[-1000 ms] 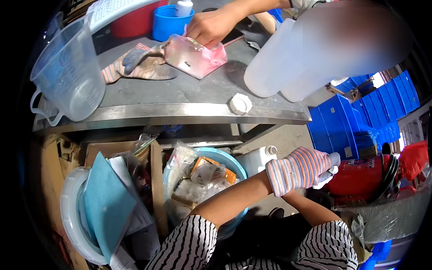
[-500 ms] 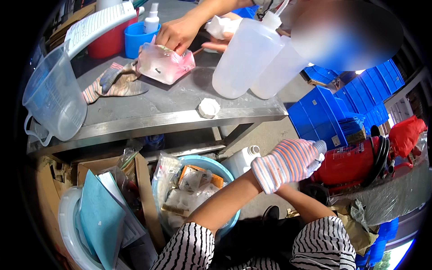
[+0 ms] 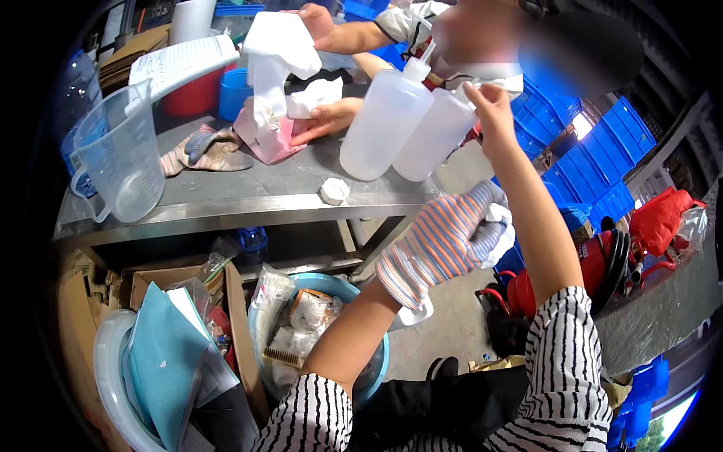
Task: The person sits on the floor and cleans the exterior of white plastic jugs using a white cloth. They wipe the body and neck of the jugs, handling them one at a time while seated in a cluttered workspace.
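Note:
My left hand [image 3: 444,242], in a striped knit glove, is closed around a crumpled white tissue [image 3: 500,232] in front of the table edge. Bare, my right hand [image 3: 493,109] reaches up to the top of the right-hand translucent plastic bottle [image 3: 433,143], fingers closed at its neck. Beside it stands a similar bottle [image 3: 386,128] with a thin spout. A white cap [image 3: 334,191] lies near the table's front edge. Across the table, a co-worker's hand lifts white tissue [image 3: 282,45] out of a pink pack [image 3: 280,143]; their other hand holds a white wad.
A clear measuring jug [image 3: 120,158], a loose striped glove [image 3: 207,149] and a blue cup [image 3: 235,94] are on the metal table [image 3: 248,184]. Below stand a blue tub [image 3: 380,354] of packaging and a bucket with folders [image 3: 162,361]. Blue crates [image 3: 587,169] and a red extinguisher are at right.
My right hand has left my gloved left hand and gone up to the right bottle. The co-worker has pulled tissue up from the pink pack.

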### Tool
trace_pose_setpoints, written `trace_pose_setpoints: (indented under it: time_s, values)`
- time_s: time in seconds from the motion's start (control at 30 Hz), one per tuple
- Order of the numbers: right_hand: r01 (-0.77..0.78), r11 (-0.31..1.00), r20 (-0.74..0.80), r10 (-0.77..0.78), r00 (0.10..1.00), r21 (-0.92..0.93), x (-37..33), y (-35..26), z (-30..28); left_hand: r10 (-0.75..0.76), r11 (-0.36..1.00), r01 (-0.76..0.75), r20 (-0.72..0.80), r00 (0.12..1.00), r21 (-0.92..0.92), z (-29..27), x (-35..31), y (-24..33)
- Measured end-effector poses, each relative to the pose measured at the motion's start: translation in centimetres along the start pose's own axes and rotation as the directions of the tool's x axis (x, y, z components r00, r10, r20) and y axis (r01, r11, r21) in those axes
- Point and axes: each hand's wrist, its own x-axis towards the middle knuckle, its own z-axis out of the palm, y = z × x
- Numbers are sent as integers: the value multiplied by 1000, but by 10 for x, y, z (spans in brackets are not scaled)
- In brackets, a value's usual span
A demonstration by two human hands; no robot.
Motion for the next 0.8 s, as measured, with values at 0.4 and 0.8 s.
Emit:
trace_pose_setpoints:
  time_s: [0.4,0.8]
  values:
    - [33,999,-169,-36,985,-20,5,12,37,133,967,-117,-58,989,224,-11,-5,8]
    - [133,978,-191,-101,976,161,14,48,20,129,976,-113,-74,989,189,2,-2,-12]
